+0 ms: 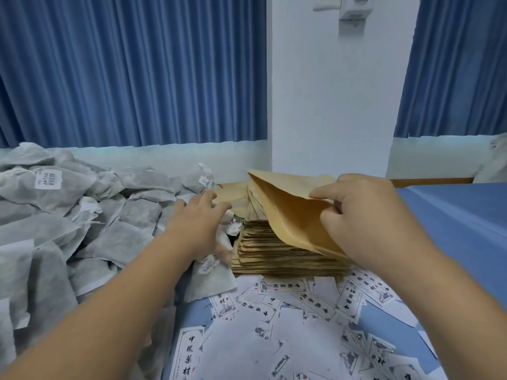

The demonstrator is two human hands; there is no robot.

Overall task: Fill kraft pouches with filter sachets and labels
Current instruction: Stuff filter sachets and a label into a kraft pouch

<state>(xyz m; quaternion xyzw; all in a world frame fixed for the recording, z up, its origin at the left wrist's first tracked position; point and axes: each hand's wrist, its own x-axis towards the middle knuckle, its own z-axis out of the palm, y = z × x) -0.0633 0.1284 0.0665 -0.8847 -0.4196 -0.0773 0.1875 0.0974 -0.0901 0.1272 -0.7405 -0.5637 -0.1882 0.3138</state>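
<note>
A stack of kraft pouches [282, 256] lies on the blue table at the centre. My right hand [365, 212] pinches the edge of one kraft pouch [288, 207] and holds it tilted up off the stack. My left hand [197, 215] reaches forward with fingers spread, over the edge of the sachet pile beside the stack, holding nothing. A large heap of grey filter sachets [82, 215] covers the left side. White printed labels [288, 311] lie scattered in front of the stack.
Bare blue table [452, 215] surface runs to the right of the stack. Blue curtains [131, 72] and a white wall pillar [329, 105] stand behind the table. More kraft pouches [233, 193] lie flat behind the stack.
</note>
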